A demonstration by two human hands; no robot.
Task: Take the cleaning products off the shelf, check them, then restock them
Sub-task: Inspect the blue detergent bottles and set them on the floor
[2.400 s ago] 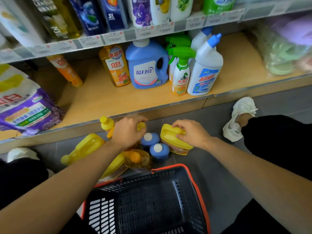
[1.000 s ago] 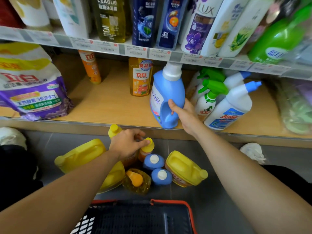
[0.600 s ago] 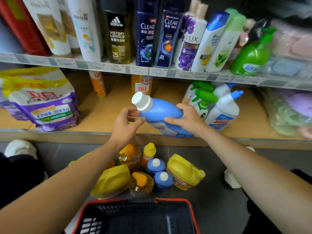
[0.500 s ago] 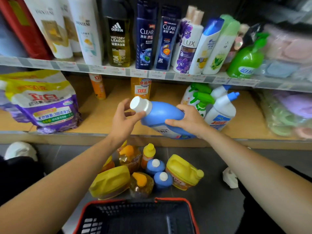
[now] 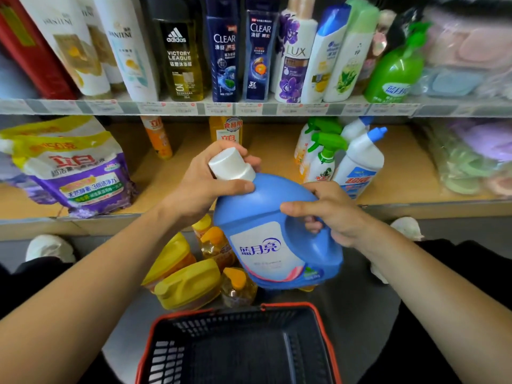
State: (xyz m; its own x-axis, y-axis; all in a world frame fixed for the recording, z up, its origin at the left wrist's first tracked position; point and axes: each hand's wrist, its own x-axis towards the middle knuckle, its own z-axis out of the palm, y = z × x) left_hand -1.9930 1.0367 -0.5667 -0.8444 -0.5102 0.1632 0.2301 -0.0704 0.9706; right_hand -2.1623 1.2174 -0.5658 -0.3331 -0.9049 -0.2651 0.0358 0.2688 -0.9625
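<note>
Blue jug (image 5: 277, 234): off the shelf and held in mid-air, in front of the lower shelf (image 5: 273, 146) and above the floor bottles; tilted, with its white cap (image 5: 231, 164) toward the far left and its label facing near.
Left hand (image 5: 205, 184): wrapped round the jug's neck, thumb across the near side just under the cap, fingers curled behind it.
Right hand (image 5: 332, 214): clamped on the jug's handle at the right, fingers through the opening, thumb lying over the top.
Lower shelf stock: purple bag (image 5: 74, 173) far left, two orange bottles (image 5: 225, 130) at the back, green-trigger sprays (image 5: 324, 156) and white angled-neck bottles (image 5: 360, 162) to the right.
Floor bottles (image 5: 191, 286): yellow jugs and amber bottles clustered on the grey floor, between shelf and basket, partly hidden behind the jug.
Basket (image 5: 238, 347): black with a red rim, nearest, bottom centre.
Upper shelf: shampoo bottles (image 5: 221, 51) in a row.
</note>
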